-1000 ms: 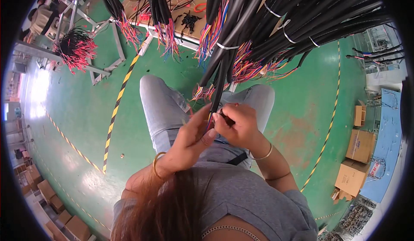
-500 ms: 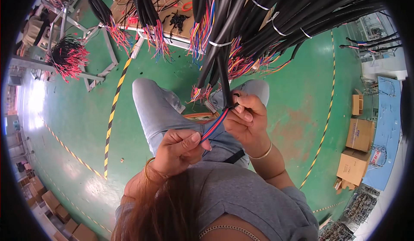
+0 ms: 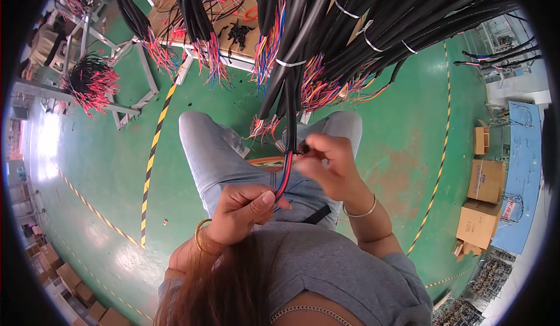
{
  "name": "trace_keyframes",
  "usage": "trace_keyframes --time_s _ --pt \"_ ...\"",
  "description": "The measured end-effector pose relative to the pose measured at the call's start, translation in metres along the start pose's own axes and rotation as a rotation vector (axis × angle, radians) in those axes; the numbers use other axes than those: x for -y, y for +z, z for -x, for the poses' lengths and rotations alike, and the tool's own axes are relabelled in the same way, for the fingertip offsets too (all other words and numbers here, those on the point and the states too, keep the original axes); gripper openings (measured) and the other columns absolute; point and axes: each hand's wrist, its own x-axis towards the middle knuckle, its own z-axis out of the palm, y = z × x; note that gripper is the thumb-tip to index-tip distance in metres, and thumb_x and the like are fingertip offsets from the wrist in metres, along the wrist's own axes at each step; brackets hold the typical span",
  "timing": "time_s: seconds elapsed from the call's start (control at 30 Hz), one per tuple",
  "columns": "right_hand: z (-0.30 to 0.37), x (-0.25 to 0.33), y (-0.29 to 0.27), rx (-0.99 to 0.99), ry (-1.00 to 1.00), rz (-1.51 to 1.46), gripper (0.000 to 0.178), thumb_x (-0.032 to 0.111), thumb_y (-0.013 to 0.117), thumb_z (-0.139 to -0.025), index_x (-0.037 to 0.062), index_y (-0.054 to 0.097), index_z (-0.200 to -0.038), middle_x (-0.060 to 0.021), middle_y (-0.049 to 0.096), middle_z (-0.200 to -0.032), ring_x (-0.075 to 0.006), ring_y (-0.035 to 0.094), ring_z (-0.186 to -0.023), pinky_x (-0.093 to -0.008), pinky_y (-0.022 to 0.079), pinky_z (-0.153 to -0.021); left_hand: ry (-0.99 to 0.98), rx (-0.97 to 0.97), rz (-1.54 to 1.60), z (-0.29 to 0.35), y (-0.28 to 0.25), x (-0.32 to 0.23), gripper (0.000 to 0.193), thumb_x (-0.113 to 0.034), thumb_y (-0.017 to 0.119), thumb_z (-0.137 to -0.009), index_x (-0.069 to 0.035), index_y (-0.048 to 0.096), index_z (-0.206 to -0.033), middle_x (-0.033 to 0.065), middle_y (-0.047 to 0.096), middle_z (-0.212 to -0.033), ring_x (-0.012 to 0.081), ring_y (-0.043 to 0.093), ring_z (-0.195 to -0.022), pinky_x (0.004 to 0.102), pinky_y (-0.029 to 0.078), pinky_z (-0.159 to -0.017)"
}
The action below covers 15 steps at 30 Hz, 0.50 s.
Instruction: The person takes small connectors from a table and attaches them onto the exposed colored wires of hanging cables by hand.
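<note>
Coloured wires (image 3: 287, 174), red, blue and dark, come out of the end of a black cable (image 3: 291, 122) that hangs down before me. My left hand (image 3: 248, 206) is closed round the lower part of these wires and keeps them drawn toward me. Beside the cable's cut end, my right hand (image 3: 332, 165) is bent with thumb and forefinger close together. A small black piece (image 3: 304, 147) shows at its fingertips, next to the sheath edge; its exact shape is blurred.
Thick bundles of black cables (image 3: 408, 17) with white ties hang overhead, coloured wire ends loose. Behind stands a table (image 3: 248, 12) with wires and black scraps. Red-tipped leads (image 3: 90, 84) hang on a metal frame at left. Cardboard boxes (image 3: 478, 224) stand at right.
The cable end and wires have shifted left and now hang straighter. My right hand has moved slightly left and lower, its fingers changed in grip. My left hand keeps its hold.
</note>
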Motion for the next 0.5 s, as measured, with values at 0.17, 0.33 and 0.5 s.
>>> trace_keyframes --time_s 0.17,0.33,0.5 --pt "-0.012 0.003 0.004 0.085 -0.082 0.197 0.026 0.011 0.058 -0.071 0.0012 0.041 -0.053 -0.0046 0.037 -0.043 -0.0114 0.034 -0.034 -0.0259 0.025 -0.035 -0.120 0.059 -0.232 -0.009 -0.002 -0.013 0.028 -0.020 0.041 -0.084 0.004 0.054 -0.078 -0.0008 0.041 -0.052 0.0056 0.032 -0.046 0.0189 0.026 -0.043" --pt "-0.012 -0.004 0.010 0.050 -0.512 0.547 0.029 0.009 0.055 -0.072 0.0030 0.040 -0.048 -0.0039 0.035 -0.038 -0.0115 0.035 -0.032 -0.0263 0.024 -0.033 -0.004 -0.114 -0.359 -0.024 0.011 -0.021 0.030 -0.019 0.039 -0.084 0.002 0.054 -0.068 0.0011 0.045 -0.053 0.0064 0.034 -0.047 0.0191 0.029 -0.044" --pt "-0.009 0.031 -0.005 0.202 0.273 -0.490 0.026 0.007 0.051 -0.073 0.0027 0.043 -0.049 0.0010 0.035 -0.039 -0.0065 0.033 -0.033 -0.0230 0.023 -0.031 0.018 -0.025 -0.158 -0.014 0.006 -0.021 0.032 -0.015 0.041 -0.081 -0.001 0.047 -0.053 0.0023 0.041 -0.044 0.0075 0.033 -0.039 0.0219 0.026 -0.038"
